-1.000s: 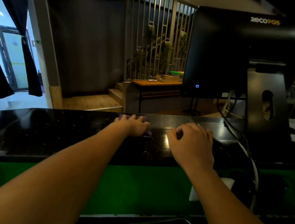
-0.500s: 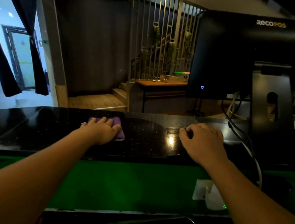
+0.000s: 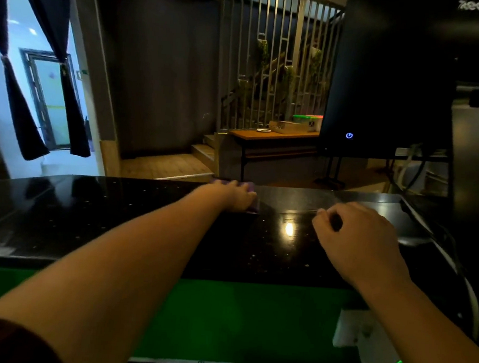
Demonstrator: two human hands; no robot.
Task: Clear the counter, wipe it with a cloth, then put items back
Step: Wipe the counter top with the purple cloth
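A folded purple cloth point(image 3: 251, 187) lies on the glossy black counter point(image 3: 87, 206), close to its far edge. My left hand point(image 3: 235, 196) presses down on the cloth and covers most of it, so only the cloth's far and right edges show. My right hand point(image 3: 357, 239) rests on the counter to the right with its fingers loosely curled, holding nothing. A lamp reflection shines on the counter between the two hands.
A large black monitor point(image 3: 398, 79) on a stand rises at the right end of the counter, with cables point(image 3: 455, 264) trailing down from it. Below the counter's near edge is a green surface point(image 3: 236, 318) with a white device point(image 3: 363, 340).
My left hand has slid the cloth back to the right and toward the counter's far edge. My right hand has stayed in about the same place.
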